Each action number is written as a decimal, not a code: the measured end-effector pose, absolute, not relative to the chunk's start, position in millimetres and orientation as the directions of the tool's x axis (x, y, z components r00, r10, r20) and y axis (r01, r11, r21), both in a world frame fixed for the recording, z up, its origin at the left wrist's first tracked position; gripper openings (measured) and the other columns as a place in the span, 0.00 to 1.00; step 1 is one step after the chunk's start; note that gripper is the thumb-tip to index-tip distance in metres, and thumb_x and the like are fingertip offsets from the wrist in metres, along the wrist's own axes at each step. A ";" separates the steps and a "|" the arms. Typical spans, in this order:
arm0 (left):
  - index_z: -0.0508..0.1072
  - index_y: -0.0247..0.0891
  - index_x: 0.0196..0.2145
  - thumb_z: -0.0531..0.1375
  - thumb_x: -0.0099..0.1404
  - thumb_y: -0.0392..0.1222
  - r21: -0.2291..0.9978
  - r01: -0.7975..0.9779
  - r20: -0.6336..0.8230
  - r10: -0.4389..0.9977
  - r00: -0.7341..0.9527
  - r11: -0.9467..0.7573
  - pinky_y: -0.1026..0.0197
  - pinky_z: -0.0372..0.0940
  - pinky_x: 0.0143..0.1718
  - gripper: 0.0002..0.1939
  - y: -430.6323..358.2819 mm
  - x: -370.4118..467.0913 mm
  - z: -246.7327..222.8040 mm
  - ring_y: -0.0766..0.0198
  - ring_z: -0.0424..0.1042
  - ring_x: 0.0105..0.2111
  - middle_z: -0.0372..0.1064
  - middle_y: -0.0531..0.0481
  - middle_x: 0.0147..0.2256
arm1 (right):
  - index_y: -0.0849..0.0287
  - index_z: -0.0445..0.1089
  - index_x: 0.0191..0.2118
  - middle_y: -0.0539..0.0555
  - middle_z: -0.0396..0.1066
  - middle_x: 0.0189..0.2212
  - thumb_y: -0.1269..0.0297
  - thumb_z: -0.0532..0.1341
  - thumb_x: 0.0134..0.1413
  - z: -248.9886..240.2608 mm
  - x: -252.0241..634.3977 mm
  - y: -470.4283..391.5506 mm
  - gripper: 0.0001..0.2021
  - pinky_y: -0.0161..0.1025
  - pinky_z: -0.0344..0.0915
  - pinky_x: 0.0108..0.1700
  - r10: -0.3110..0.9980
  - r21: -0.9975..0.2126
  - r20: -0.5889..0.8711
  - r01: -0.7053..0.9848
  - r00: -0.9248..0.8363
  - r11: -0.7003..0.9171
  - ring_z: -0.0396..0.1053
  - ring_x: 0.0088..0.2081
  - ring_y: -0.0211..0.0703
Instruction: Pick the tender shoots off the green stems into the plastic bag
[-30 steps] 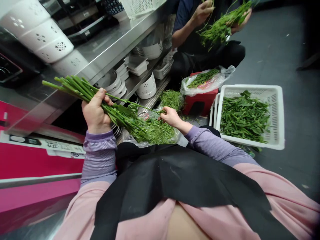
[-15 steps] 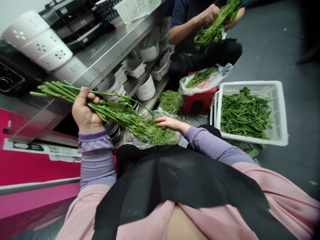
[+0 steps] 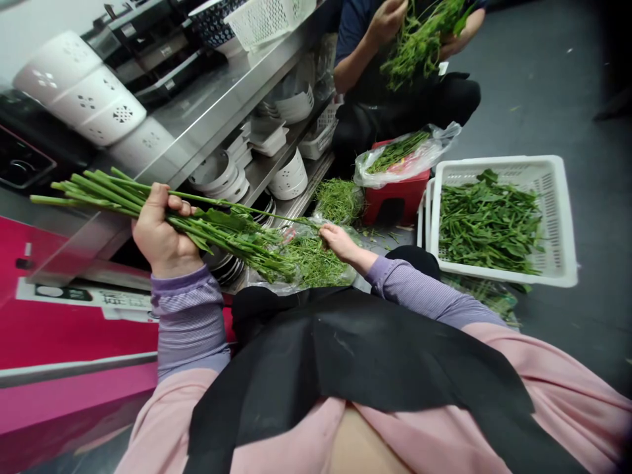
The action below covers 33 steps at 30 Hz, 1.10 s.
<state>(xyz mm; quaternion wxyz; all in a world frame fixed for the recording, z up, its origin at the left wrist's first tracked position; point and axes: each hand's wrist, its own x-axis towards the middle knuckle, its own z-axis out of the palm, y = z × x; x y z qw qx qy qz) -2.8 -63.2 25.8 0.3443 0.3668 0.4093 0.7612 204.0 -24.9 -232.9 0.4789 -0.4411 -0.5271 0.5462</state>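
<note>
My left hand (image 3: 165,234) is wrapped round a bundle of long green stems (image 3: 232,230), whose cut ends point to the left. One stem runs from the bundle to my right hand (image 3: 338,242), whose fingers are pinched on its far end. Beneath the leafy end of the bundle lies a pile of thin green trimmings (image 3: 318,263) on clear plastic. To the right, a white basket (image 3: 560,217) holds cut greens (image 3: 488,227).
Another person (image 3: 360,49) crouches ahead, holding greens. A red container (image 3: 395,197) with a plastic bag of greens stands between us. A steel shelf (image 3: 222,99) with bowls and stacked white pots (image 3: 81,85) runs along the left.
My left hand and the bundle have moved left. My right hand has shifted slightly right and up, its fingers now closed on a stem that is drawn straighter. The other person's hand has risen.
</note>
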 end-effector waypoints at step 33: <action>0.63 0.34 0.21 0.59 0.62 0.35 0.886 -0.316 0.174 0.874 -0.454 -0.340 0.67 0.57 0.20 0.12 -53.6 -2.3 13.3 0.74 0.57 0.15 0.56 0.59 0.15 | 0.63 0.72 0.38 0.50 0.68 0.26 0.64 0.62 0.49 -187.9 223.3 -41.0 0.10 0.35 0.65 0.35 0.831 -0.748 -0.011 -0.547 -0.556 -0.376 0.63 0.26 0.33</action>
